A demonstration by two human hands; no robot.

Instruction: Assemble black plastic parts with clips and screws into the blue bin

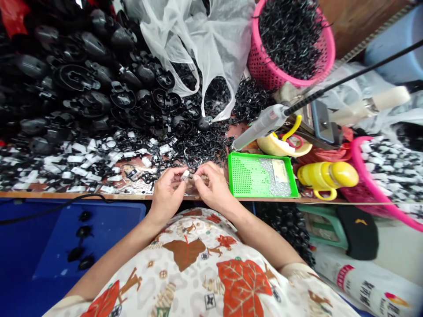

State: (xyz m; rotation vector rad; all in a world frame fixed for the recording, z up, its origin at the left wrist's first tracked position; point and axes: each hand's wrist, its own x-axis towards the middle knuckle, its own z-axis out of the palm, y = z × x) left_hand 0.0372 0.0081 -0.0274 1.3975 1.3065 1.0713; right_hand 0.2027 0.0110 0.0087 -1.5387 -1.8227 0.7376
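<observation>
White piece (pixel 185 175) was held near the bench's front edge (pixel 49 194), probably so that 2 hands could steady it; the green tray (pixel 244 176) stood beside the right hand (pixel 213 185), presumably for easy reach. Thumb and index finger of the left hand (pixel 169 190) pinched the piece near their tips. Right fingertips were bunched just beside it; whether they gripped anything, I could not tell.

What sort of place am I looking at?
Probably a small-parts workshop: heaped rounded black plastic pieces, scattered small white plastic pieces, and a pink perforated plastic basket of thin black strips.
</observation>
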